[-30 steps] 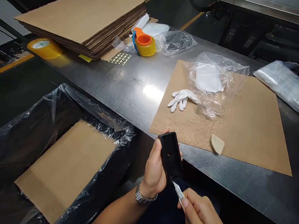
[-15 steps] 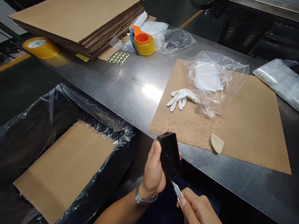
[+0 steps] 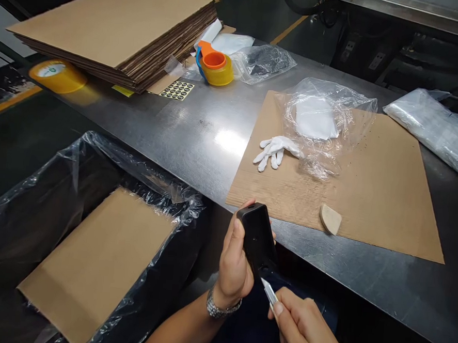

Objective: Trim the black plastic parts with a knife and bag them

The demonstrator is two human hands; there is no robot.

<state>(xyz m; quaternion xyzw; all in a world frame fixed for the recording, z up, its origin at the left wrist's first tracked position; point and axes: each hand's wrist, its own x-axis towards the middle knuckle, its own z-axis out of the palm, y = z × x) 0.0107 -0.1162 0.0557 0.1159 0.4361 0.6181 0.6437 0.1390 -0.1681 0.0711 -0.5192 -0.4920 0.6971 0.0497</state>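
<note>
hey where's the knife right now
In the head view, low and just right of centre: the knife is in the right hand, its blade pointing up toward the lower end of the black part in the left hand.

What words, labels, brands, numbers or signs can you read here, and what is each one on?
No text can be read for certain.
Far-left tape roll: white label with a green mark; any lettering is too small.
Sticker sheet: markings on the dark stickers are too small.
Plastic bundle at right: dark marks near the picture's edge, unreadable.
</note>
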